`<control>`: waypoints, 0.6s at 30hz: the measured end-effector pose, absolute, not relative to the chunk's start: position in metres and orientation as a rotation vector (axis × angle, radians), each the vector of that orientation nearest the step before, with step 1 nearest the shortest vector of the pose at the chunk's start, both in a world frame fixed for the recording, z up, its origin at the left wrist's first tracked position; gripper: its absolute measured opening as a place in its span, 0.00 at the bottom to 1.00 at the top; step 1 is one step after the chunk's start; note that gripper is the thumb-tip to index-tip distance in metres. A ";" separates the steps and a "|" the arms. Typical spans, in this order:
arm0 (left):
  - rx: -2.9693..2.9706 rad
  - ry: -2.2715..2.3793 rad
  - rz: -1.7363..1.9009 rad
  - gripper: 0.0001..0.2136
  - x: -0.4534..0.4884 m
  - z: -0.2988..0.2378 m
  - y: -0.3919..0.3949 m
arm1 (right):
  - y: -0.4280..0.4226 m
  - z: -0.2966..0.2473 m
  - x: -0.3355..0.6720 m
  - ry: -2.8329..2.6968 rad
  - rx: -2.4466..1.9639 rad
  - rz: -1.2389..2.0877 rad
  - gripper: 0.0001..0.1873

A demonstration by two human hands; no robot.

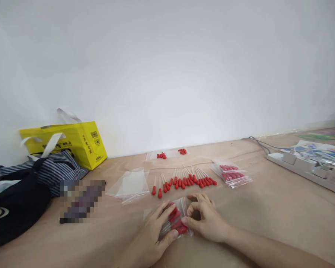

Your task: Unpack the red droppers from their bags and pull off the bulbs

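Note:
A clear zip bag [179, 215] holding several red-bulbed droppers lies on the table in front of me. My left hand [156, 232] grips its left side, with the fingers over the top and the thumb at the near edge. At the zip end on the right, my right hand [205, 216] pinches the edge between thumb and finger. Beyond my hands, a row of loose droppers [184, 181] lies fanned out, red bulbs towards me and pale stems pointing away. To their right are filled zip bags [231, 173], and to their left, flat zip bags [132, 184] without droppers.
More droppers [162, 155] lie in clear plastic near the wall. A yellow bag [92, 149], a striped bag [69, 167] and a black bag [22, 208] are on the left. At the right stands a power strip [301, 169] with plugs and cables, beside printed sheets.

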State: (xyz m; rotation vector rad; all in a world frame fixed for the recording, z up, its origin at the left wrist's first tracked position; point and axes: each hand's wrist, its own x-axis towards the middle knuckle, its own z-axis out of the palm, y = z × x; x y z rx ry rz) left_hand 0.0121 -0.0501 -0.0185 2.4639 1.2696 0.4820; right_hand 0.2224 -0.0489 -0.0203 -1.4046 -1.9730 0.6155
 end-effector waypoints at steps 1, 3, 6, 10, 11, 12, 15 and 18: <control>2.460 1.280 0.482 0.25 0.012 -0.018 -0.050 | -0.048 -0.021 0.222 -1.941 -1.412 0.600 0.08; 2.464 1.283 0.508 0.25 0.012 -0.018 -0.051 | -0.046 -0.024 0.221 -1.898 -1.406 0.573 0.07; 2.474 1.291 0.530 0.25 0.012 -0.019 -0.050 | -0.044 -0.026 0.221 -1.892 -1.381 0.581 0.05; 2.554 1.282 0.588 0.18 0.020 -0.012 -0.040 | -0.045 -0.024 0.220 -1.897 -1.369 0.610 0.05; 2.603 1.251 0.603 0.18 0.023 -0.009 -0.036 | -0.045 -0.023 0.220 -1.893 -1.367 0.617 0.06; 2.662 1.204 0.616 0.17 0.027 -0.006 -0.033 | -0.046 -0.022 0.220 -1.891 -1.361 0.620 0.06; 2.826 1.027 0.611 0.19 0.039 0.001 -0.023 | -0.047 -0.022 0.220 -1.891 -1.333 0.601 0.06; 2.872 0.917 0.606 0.18 0.045 0.003 -0.019 | -0.047 -0.024 0.220 -1.906 -1.297 0.577 0.05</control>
